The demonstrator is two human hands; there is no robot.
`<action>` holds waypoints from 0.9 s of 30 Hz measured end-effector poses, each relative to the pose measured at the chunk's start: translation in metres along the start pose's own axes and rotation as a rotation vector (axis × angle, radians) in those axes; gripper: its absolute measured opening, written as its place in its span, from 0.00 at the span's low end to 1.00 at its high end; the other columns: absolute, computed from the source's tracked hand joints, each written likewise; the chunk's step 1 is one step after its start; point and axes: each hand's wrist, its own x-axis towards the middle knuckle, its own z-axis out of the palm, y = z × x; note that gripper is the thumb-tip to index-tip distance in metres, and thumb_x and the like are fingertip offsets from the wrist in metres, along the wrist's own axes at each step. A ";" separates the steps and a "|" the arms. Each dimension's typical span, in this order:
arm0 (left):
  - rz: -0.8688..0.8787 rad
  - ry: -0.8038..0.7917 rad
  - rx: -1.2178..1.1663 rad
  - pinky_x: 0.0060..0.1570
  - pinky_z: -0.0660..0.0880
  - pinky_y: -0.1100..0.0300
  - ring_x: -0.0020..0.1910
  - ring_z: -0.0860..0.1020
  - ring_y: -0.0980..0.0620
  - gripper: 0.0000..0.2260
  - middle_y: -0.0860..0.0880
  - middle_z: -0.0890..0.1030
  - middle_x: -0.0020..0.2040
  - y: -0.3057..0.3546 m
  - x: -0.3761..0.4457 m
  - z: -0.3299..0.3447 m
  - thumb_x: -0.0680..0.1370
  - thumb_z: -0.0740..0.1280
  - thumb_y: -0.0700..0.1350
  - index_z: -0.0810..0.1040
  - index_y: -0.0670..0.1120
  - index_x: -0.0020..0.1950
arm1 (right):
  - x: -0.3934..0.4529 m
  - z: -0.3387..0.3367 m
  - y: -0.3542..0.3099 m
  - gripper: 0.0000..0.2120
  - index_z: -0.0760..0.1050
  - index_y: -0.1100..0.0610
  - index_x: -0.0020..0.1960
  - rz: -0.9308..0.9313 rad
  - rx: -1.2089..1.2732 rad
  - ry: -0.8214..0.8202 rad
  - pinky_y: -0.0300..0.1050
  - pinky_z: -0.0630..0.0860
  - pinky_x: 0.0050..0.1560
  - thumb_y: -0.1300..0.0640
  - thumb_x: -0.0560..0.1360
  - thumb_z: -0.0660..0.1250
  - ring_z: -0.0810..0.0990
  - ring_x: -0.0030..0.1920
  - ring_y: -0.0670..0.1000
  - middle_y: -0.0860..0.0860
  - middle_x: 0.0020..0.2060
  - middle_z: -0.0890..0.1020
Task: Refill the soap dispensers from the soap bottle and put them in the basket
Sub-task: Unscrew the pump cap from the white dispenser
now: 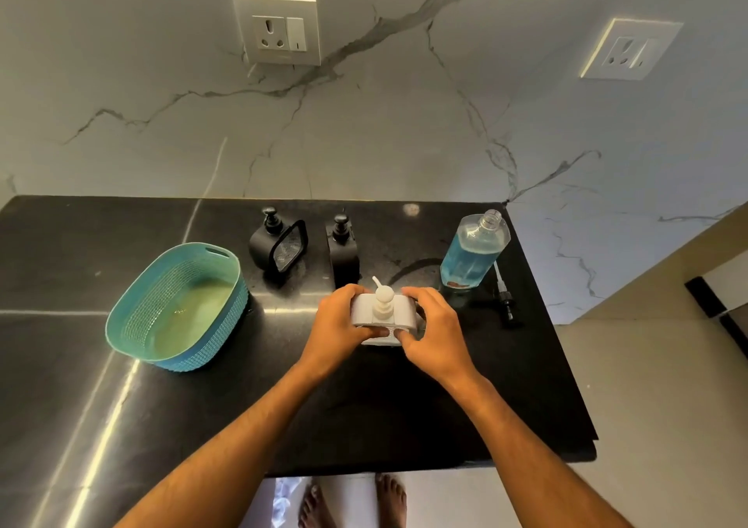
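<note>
A white rectangular plastic soap dispenser [384, 313] with a white pump head stands near the middle of the glossy black stone counter [404, 406], held from both sides. The left hand [338, 327] is wrapped around its left end, fingers over the far top edge and thumb pressed on the near face. The right hand [435, 331] is clamped on its right end the same way, its thumb touching the near face just beside the left thumb.

Just beyond it stand two black soap dispensers with black pumps: a tall square one [343, 250] directly behind, and further left a rounded one [267, 244] with a black-framed tray leaning against its right side. To the far right stands a clear plastic soap bottle [473, 250], uncapped and mostly full of blue liquid. Its black pump cap with a white tube [504, 294] lies flat on the counter just right of the bottle. On the left, well apart from the hands, sits a teal oval woven-pattern plastic basket [121, 321] with nothing in it.

Behind the counter rises a white marble wall with two socket plates [277, 29].
</note>
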 end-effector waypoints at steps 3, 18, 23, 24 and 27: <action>-0.007 0.036 -0.004 0.41 0.71 0.70 0.48 0.78 0.61 0.23 0.57 0.80 0.50 0.002 -0.005 0.001 0.65 0.83 0.51 0.78 0.51 0.55 | 0.002 -0.004 -0.014 0.29 0.75 0.55 0.65 -0.049 -0.085 0.062 0.42 0.76 0.57 0.50 0.67 0.79 0.74 0.58 0.47 0.48 0.58 0.77; -0.048 0.026 -0.021 0.45 0.74 0.65 0.48 0.79 0.58 0.23 0.55 0.81 0.50 -0.004 -0.011 0.009 0.65 0.83 0.50 0.79 0.48 0.56 | 0.032 0.003 -0.045 0.13 0.81 0.56 0.47 -0.065 -0.246 -0.094 0.39 0.74 0.39 0.52 0.68 0.78 0.76 0.40 0.46 0.49 0.42 0.82; -0.059 0.015 -0.013 0.43 0.73 0.65 0.45 0.78 0.59 0.20 0.56 0.80 0.46 -0.001 -0.008 0.008 0.65 0.82 0.47 0.78 0.50 0.53 | 0.034 -0.005 -0.053 0.21 0.79 0.55 0.58 -0.091 -0.216 -0.223 0.46 0.78 0.54 0.61 0.66 0.76 0.79 0.52 0.50 0.50 0.51 0.82; -0.056 0.016 -0.009 0.43 0.74 0.64 0.44 0.78 0.60 0.19 0.56 0.80 0.46 -0.001 -0.007 0.008 0.65 0.82 0.46 0.78 0.50 0.52 | 0.033 -0.006 -0.054 0.23 0.77 0.55 0.60 -0.086 -0.242 -0.233 0.43 0.75 0.55 0.58 0.66 0.77 0.78 0.54 0.50 0.50 0.53 0.81; -0.051 0.011 0.012 0.42 0.74 0.63 0.44 0.78 0.58 0.18 0.55 0.80 0.46 -0.001 -0.007 0.009 0.66 0.81 0.46 0.79 0.48 0.52 | 0.028 -0.003 -0.054 0.22 0.75 0.53 0.56 -0.047 -0.361 -0.185 0.41 0.72 0.50 0.48 0.67 0.78 0.75 0.51 0.48 0.49 0.49 0.78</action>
